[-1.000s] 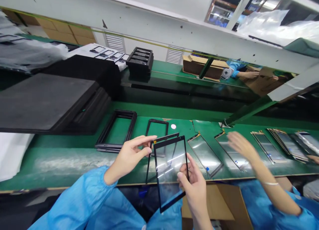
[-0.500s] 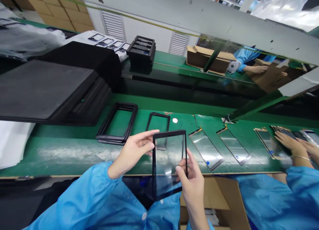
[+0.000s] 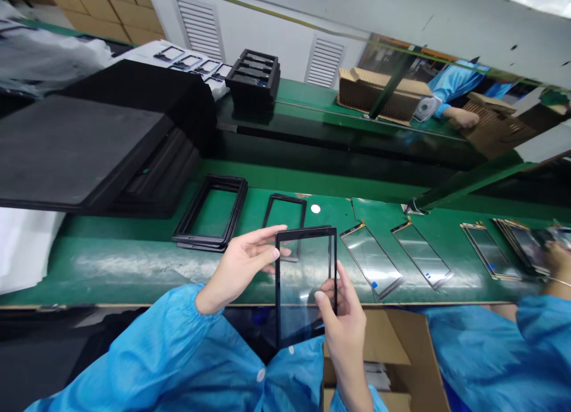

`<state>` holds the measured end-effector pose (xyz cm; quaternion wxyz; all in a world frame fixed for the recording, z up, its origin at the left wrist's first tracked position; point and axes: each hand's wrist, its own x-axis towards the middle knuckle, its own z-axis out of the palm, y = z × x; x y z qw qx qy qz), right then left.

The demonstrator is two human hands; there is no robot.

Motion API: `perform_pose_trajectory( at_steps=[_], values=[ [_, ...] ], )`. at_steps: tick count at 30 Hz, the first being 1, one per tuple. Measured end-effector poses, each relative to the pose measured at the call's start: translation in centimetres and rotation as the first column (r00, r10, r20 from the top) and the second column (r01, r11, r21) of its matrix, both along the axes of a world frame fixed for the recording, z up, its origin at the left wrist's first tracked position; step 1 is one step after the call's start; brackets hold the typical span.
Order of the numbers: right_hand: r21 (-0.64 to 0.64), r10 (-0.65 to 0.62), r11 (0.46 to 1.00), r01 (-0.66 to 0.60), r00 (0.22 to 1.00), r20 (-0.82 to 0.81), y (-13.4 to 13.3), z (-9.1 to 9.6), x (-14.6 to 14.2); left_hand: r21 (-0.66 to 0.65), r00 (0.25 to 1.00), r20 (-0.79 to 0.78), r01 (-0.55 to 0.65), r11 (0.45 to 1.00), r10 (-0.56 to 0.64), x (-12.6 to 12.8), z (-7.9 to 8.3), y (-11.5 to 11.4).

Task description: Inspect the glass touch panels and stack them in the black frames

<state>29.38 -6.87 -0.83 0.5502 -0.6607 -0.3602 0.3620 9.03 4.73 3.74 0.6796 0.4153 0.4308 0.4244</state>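
A black-framed touchscreen panel (image 3: pixel 300 293), with clear glass in the middle, is held tilted above the bench's front edge. My left hand (image 3: pixel 236 266) pinches its upper left edge between thumb and fingers. On the lower right side, my right hand (image 3: pixel 345 326) grips it, thumb on the front and fingers seen through the glass behind. Partly hidden behind the panel, a thin black frame (image 3: pixel 304 213) lies on the green bench. Farther left is a stack of black frames (image 3: pixel 191 213). Two loose glass panels (image 3: pixel 375 263) (image 3: pixel 422 256) with orange flex tabs lie to the right.
Black foam sheets (image 3: pixel 75 150) are piled at left over white sheets (image 3: pixel 27 248). More glass panels (image 3: pixel 491 254) lie at right beside a co-worker's hand (image 3: pixel 559 260). An open carton (image 3: pixel 419 358) stands below the bench edge. A green post (image 3: pixel 464 183) rises at right.
The view has shifted slightly. Both my hands keep their hold on the panel, which looks nearly the same. At right, the co-worker's hands have moved right, off the glass panels.
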Motion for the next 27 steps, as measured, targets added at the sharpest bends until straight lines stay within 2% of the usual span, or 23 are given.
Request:
perform_pose_trajectory(
  at_steps=[2,4,6,8,10,12,20,25,27],
  values=[
    [0.068,-0.011,0.998,-0.002,0.983,0.185,0.1,0.3,0.5,0.022,0.999,-0.050,-0.002,1.000,0.004,0.0,0.5,-0.1],
    [0.140,-0.044,0.990,0.004,0.959,0.280,0.7,1.1,1.3,0.047,0.993,-0.115,0.014,0.999,-0.009,0.0,1.0,-0.3],
    [0.166,-0.034,0.986,0.003,0.982,0.184,1.7,2.2,2.1,0.067,0.983,-0.178,0.054,0.996,-0.041,-0.2,1.4,-0.6],
    [0.128,0.043,0.991,-0.040,0.999,-0.022,2.9,3.4,2.8,0.087,0.973,-0.221,0.089,0.992,-0.068,-0.4,1.8,-1.0],
    [0.073,0.115,0.992,-0.103,0.975,-0.188,3.9,4.4,3.2,0.108,0.965,-0.248,0.113,0.988,-0.083,-0.7,2.0,-1.3],
    [0.048,0.139,0.990,-0.131,0.956,-0.260,4.5,5.1,3.3,0.124,0.958,-0.271,0.131,0.984,-0.094,-0.9,2.1,-1.6],
    [0.114,0.134,0.987,-0.111,0.967,-0.218,4.1,6.4,2.2,0.164,0.966,-0.252,0.099,0.981,-0.056,-1.2,1.4,-1.8],
    [0.090,0.094,0.993,-0.077,0.976,-0.198,3.7,6.5,2.2,0.146,0.951,-0.302,0.116,0.982,-0.068,-1.6,1.2,-1.5],
    [0.086,0.105,0.992,-0.091,0.977,-0.187,3.6,6.3,2.0,0.190,0.929,-0.365,0.141,0.972,-0.064,-1.6,1.5,-1.5]
  ],
)
